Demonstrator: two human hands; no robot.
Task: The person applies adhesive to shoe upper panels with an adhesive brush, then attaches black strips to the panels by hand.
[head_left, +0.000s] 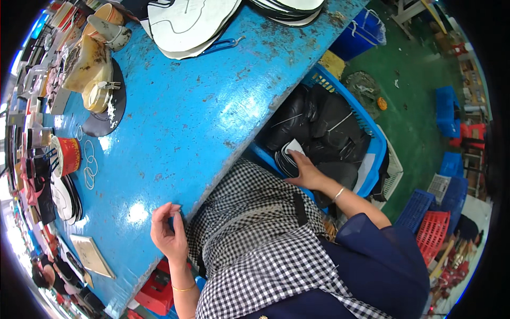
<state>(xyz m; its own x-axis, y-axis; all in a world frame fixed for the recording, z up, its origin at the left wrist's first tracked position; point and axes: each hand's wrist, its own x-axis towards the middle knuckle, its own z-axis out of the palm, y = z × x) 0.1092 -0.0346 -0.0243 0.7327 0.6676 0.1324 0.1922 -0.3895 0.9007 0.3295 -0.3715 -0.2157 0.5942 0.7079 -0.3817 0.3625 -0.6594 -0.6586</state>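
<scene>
My right hand (307, 171) reaches into a blue plastic basket (375, 154) beside the table. Its fingers and thumb close around a small stack of thin black cut pieces (286, 161) with a white face on top. Larger black pieces (332, 127), some with pale edges, fill the basket around it. Above the table's near edge is my left hand (169, 232), empty, its fingers loosely bent and the thumb apart from them.
On the blue table (186, 117) lie white-topped stacks of cut pieces (194, 24), blue-handled snips (220, 45), a glue-stained pot (96, 95), a red paper tub (68, 155), rubber bands (90, 169) and a pale block (91, 255). Red and blue crates (431, 234) stand on the green floor.
</scene>
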